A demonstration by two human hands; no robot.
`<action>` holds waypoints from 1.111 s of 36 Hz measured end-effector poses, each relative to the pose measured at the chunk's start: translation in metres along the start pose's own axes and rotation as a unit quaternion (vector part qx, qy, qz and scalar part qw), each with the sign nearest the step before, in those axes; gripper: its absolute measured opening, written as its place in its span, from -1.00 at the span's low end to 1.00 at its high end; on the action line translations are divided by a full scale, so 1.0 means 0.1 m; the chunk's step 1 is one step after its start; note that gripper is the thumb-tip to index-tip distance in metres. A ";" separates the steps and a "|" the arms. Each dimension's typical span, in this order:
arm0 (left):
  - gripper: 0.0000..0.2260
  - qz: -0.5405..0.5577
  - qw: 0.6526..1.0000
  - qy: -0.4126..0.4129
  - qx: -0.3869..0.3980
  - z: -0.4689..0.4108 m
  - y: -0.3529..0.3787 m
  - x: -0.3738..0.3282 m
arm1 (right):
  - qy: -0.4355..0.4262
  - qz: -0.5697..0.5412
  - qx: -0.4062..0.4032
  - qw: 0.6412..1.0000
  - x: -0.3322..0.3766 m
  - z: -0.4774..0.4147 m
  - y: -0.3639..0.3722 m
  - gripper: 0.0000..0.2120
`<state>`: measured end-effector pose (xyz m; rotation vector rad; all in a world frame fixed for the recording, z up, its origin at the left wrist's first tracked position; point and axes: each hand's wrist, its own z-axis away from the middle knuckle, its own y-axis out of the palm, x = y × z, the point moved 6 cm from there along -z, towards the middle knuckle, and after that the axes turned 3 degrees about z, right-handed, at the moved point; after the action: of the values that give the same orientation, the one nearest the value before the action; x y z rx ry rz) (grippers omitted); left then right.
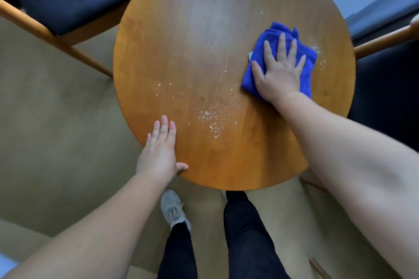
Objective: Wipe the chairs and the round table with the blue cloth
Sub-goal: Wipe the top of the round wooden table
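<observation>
Blue cloth (273, 31), long axis near-to-far

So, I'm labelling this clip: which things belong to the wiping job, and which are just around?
Job: blue cloth, pressed flat under the right hand; round table with white specks; left hand resting on its edge; left chair; right chair.
Just around: grey shoe; beige floor.

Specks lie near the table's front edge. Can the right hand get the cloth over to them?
Probably yes: the right hand lies flat on the cloth, and only bare table separates it from the specks.
</observation>
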<state>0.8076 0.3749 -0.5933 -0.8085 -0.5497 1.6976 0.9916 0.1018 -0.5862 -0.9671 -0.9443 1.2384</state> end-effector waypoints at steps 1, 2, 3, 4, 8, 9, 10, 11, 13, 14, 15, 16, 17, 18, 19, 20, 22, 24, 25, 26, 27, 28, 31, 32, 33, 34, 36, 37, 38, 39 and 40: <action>0.09 0.002 1.000 -0.001 0.000 0.00 0.00 0.00 | -0.008 0.010 -0.002 1.000 0.05 -0.08 -0.02 -0.35; 0.09 0.003 1.000 -0.001 0.000 0.00 -0.01 0.00 | -0.018 0.017 -0.005 1.000 0.10 -0.13 -0.04 -0.36; 0.10 0.004 1.000 -0.002 0.000 0.00 -0.01 0.00 | -0.031 0.024 -0.009 0.999 0.14 -0.18 -0.06 -0.36; 0.10 0.005 1.000 -0.003 0.000 0.00 -0.01 0.00 | -0.047 0.032 -0.011 0.998 0.20 -0.22 -0.08 -0.36; 0.09 0.009 1.000 -0.006 0.000 0.01 -0.02 -0.01 | -0.093 0.053 -0.016 0.994 0.33 -0.30 -0.10 -0.36; 0.08 0.012 1.000 -0.006 -0.001 0.02 -0.02 0.00 | -0.099 0.056 -0.018 0.993 0.35 -0.30 -0.10 -0.36; 0.08 0.015 1.000 -0.005 -0.002 0.02 -0.02 0.00 | -0.103 0.058 -0.019 0.993 0.36 -0.29 -0.10 -0.36; 0.07 0.018 1.000 -0.005 -0.003 0.03 -0.02 0.00 | -0.107 0.061 -0.019 0.992 0.37 -0.28 -0.10 -0.36; 0.07 0.020 1.000 -0.004 -0.007 0.03 -0.02 0.00 | -0.123 0.069 -0.016 0.990 0.40 -0.22 -0.09 -0.36; 0.07 0.020 1.000 -0.004 -0.009 0.03 -0.02 0.00 | -0.134 0.072 -0.014 0.988 0.44 -0.17 -0.08 -0.36; 0.07 0.021 1.000 -0.004 -0.009 0.03 -0.02 0.01 | -0.146 0.074 -0.010 0.986 0.48 -0.10 -0.06 -0.36; 0.07 0.021 1.000 -0.003 -0.011 0.03 -0.02 0.01 | -0.157 0.076 -0.006 0.985 0.53 -0.02 -0.03 -0.37; 0.07 0.019 1.000 -0.001 -0.014 0.02 -0.02 0.01 | -0.166 0.079 -0.004 0.983 0.59 0.08 0.00 -0.37; 0.07 0.014 1.000 0.002 -0.018 0.02 -0.03 0.02 | -0.175 0.082 -0.002 0.981 0.64 0.19 0.03 -0.38; 0.07 0.007 1.000 0.005 -0.021 0.02 -0.03 0.02 | -0.182 0.082 0.001 0.980 0.68 0.31 0.07 -0.39; 0.07 0.001 1.000 0.008 -0.021 0.02 -0.04 0.02 | -0.188 0.081 0.004 0.979 0.72 0.45 0.10 -0.39; 0.07 -0.006 1.000 0.015 -0.023 0.02 -0.06 0.02 | -0.199 0.074 0.007 0.977 0.79 0.74 0.18 -0.41; 0.06 -0.015 0.999 0.022 -0.024 0.02 -0.07 0.03 | -0.209 0.064 0.009 0.976 0.85 1.02 0.27 -0.43; 0.05 -0.021 0.999 0.028 -0.025 0.02 -0.07 0.04 | -0.211 0.056 0.012 0.976 0.87 1.16 0.32 -0.44; 0.05 -0.026 0.999 0.034 -0.027 0.02 -0.08 0.04 | -0.212 0.046 0.013 0.976 0.89 1.29 0.36 -0.45; 0.04 -0.030 0.998 0.041 -0.027 0.02 -0.09 0.05 | -0.212 0.036 0.011 0.977 0.91 1.43 0.40 -0.46; 0.04 -0.033 0.998 0.049 -0.026 0.02 -0.10 0.06 | -0.212 0.029 0.007 0.977 0.93 1.55 0.43 -0.47; 0.04 -0.047 0.995 0.081 -0.018 0.02 -0.14 0.10 | -0.207 0.021 -0.005 0.978 1.00 1.91 0.54 -0.49; 0.04 -0.051 0.994 0.095 -0.014 0.03 -0.16 0.13 | -0.206 0.023 -0.007 0.978 1.02 2.02 0.57 -0.49; 0.04 -0.057 0.992 0.111 -0.009 0.03 -0.19 0.16 | -0.205 0.028 -0.008 0.978 1.05 2.12 0.61 -0.49; 0.03 -0.063 0.990 0.130 0.000 0.03 -0.22 0.20 | -0.204 0.035 -0.007 0.978 1.08 2.22 0.65 -0.49; -0.02 -0.070 0.983 0.166 0.021 0.02 -0.28 0.28 | -0.204 0.051 -0.001 0.978 1.15 2.39 0.72 -0.49; -0.07 -0.075 0.981 0.179 0.024 0.01 -0.32 0.33 | -0.203 0.058 0.003 0.977 1.19 2.45 0.75 -0.48; -0.13 -0.083 0.979 0.186 0.015 0.00 -0.36 0.38 | -0.201 0.064 0.006 0.978 1.22 2.49 0.77 -0.48; -0.19 -0.091 0.978 0.187 -0.005 0.00 -0.41 0.43 | -0.196 0.068 0.007 0.978 1.24 2.51 0.78 -0.48; -0.26 -0.092 0.978 0.183 -0.029 0.00 -0.45 0.48 | -0.193 0.072 0.007 0.979 1.25 2.51 0.79 -0.48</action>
<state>0.8296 0.4335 -0.5730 -1.0496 -0.4063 1.3279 0.7410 0.2502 -0.5755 -0.8088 -1.1798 1.5895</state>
